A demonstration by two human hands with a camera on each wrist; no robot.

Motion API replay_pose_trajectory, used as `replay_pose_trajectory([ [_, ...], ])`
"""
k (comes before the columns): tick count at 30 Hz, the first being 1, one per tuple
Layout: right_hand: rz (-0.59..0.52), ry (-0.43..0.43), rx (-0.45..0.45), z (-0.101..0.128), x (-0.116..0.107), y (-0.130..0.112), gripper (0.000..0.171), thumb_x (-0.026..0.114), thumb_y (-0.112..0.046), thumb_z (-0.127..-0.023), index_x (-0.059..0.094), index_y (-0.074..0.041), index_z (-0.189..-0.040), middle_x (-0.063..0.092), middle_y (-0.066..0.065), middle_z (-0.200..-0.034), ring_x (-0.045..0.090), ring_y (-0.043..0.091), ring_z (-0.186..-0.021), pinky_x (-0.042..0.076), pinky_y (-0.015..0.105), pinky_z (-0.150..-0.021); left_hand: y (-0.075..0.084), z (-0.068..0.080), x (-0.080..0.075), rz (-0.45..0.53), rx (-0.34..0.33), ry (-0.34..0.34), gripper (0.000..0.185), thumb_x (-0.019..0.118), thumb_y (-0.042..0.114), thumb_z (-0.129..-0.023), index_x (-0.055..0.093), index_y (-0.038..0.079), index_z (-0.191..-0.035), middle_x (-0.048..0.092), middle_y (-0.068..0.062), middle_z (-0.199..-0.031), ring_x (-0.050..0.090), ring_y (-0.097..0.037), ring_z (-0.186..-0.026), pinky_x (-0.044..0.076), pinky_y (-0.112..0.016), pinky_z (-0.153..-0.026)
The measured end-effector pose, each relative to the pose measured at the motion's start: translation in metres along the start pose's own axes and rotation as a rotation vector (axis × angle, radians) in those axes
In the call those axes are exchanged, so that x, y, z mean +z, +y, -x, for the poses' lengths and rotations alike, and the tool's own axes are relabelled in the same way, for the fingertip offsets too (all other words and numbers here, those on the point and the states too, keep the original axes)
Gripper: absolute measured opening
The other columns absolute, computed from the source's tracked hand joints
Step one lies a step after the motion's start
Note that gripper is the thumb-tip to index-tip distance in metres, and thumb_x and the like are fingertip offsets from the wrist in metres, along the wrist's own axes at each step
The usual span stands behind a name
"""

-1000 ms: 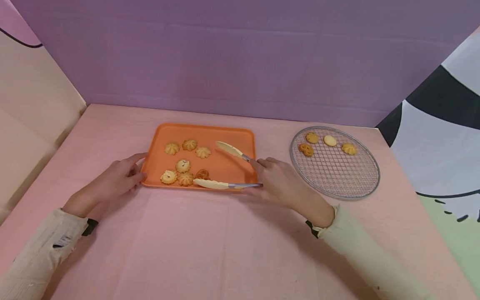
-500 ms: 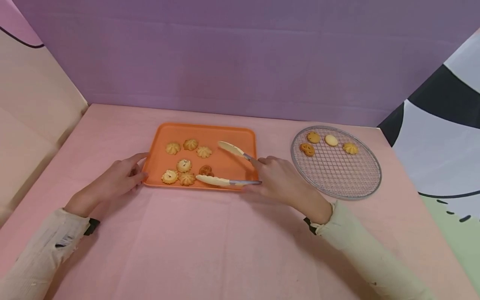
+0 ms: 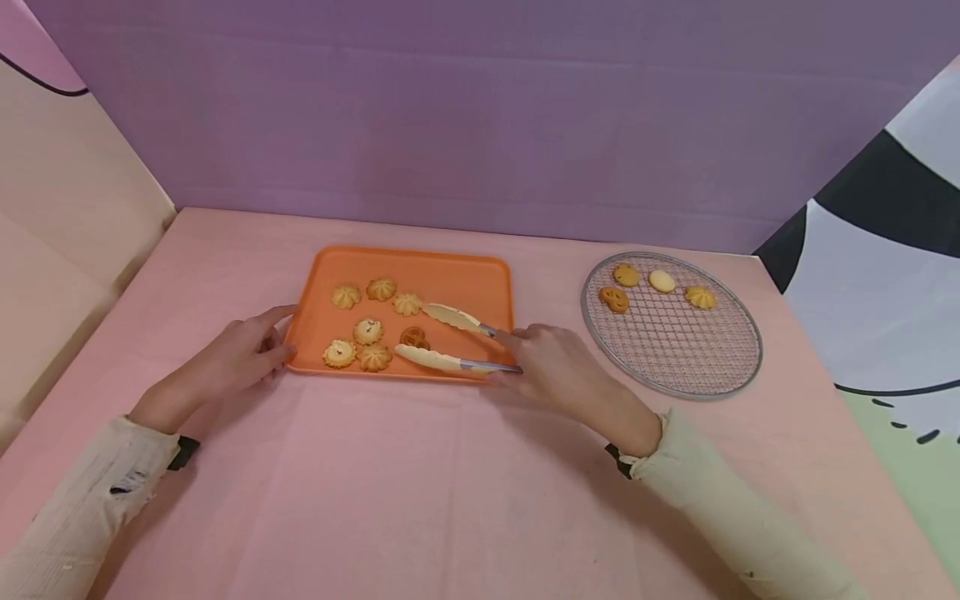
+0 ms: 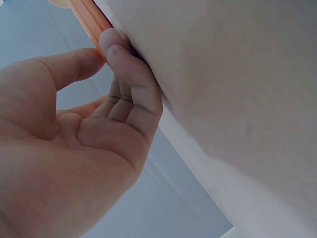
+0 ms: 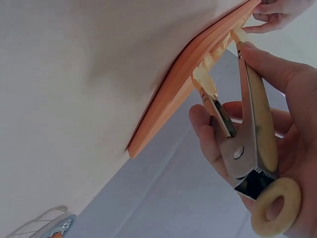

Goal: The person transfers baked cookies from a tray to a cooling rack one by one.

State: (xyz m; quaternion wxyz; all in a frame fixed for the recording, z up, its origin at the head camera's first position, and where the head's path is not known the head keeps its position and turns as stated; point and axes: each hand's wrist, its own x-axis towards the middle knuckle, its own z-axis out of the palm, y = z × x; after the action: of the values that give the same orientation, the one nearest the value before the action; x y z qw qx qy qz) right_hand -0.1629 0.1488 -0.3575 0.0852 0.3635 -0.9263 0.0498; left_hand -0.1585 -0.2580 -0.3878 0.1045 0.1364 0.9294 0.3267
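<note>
My left hand (image 3: 236,358) pinches the left edge of an orange tray (image 3: 465,271) between thumb and fingers, near its front corner. In my right hand (image 3: 566,371) is a pair of tongs (image 5: 255,114) with cream scalloped tips and a ring at the hinge end. The tongs stand spread over the tray's right half, one tip on each side of a brown pretzel cookie (image 3: 414,337). Their far tip comes right up to a swirl cookie (image 3: 408,303). Several more swirl and round cookies, such as a pale topped one (image 3: 340,353), lie on the tray's left half.
To the right of the tray lies a round wire rack (image 3: 682,350). Near its back edge it bears several cookies, among them a pretzel (image 3: 614,299) and a pale oval one (image 3: 662,281). A purple wall (image 3: 480,117) rises behind the pink table (image 3: 420,500).
The tongs' far tip has come forward and left, so the tips are closer together around the pretzel cookie. The left hand keeps its place on the tray.
</note>
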Motion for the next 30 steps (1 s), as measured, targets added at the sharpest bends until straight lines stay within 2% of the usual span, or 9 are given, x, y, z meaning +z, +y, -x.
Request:
replay_pose_trajectory([
  [5,-0.002,0.040,-0.043,0.002,0.003,-0.001,0.049,0.081,-0.035,-0.083,0.071,-0.006,-0.121,0.071,0.005,-0.080,0.062,0.019,-0.066,0.051,0.037,-0.058,0.000,0.000,0.000,0.004,-0.005,-0.003,0.061,0.061,0.009,-0.098,0.031,-0.005,-0.150,0.060,-0.004,-0.074,0.055,-0.016,-0.061,0.046,-0.026,-0.053],
  [11,0.013,0.088,-0.084,0.004,0.005,-0.003,0.038,0.082,-0.031,-0.083,0.074,-0.006,-0.111,0.072,0.004,-0.079,0.065,0.020,-0.067,0.052,0.038,-0.056,0.000,-0.001,0.000,0.010,-0.012,-0.008,0.061,0.061,0.009,-0.098,0.031,-0.005,-0.150,0.060,-0.004,-0.075,0.055,-0.017,-0.061,0.046,-0.026,-0.053],
  [20,0.029,0.128,-0.109,0.006,0.009,-0.005,0.037,0.081,-0.031,-0.083,0.075,-0.005,-0.109,0.071,0.003,-0.076,0.064,0.018,-0.064,0.051,0.036,-0.055,-0.001,-0.001,0.000,0.005,-0.001,-0.008,0.060,0.061,0.009,-0.098,0.032,-0.004,-0.149,0.060,-0.003,-0.073,0.055,-0.016,-0.060,0.046,-0.026,-0.053],
  [30,0.043,0.179,-0.156,0.011,0.009,0.000,0.029,0.083,-0.024,-0.081,0.073,-0.003,-0.099,0.068,0.002,-0.074,0.060,0.017,-0.060,0.049,0.033,-0.054,0.000,-0.001,0.000,0.018,-0.010,-0.012,0.060,0.060,0.008,-0.099,0.031,-0.004,-0.150,0.061,-0.004,-0.073,0.055,-0.016,-0.060,0.047,-0.026,-0.053],
])
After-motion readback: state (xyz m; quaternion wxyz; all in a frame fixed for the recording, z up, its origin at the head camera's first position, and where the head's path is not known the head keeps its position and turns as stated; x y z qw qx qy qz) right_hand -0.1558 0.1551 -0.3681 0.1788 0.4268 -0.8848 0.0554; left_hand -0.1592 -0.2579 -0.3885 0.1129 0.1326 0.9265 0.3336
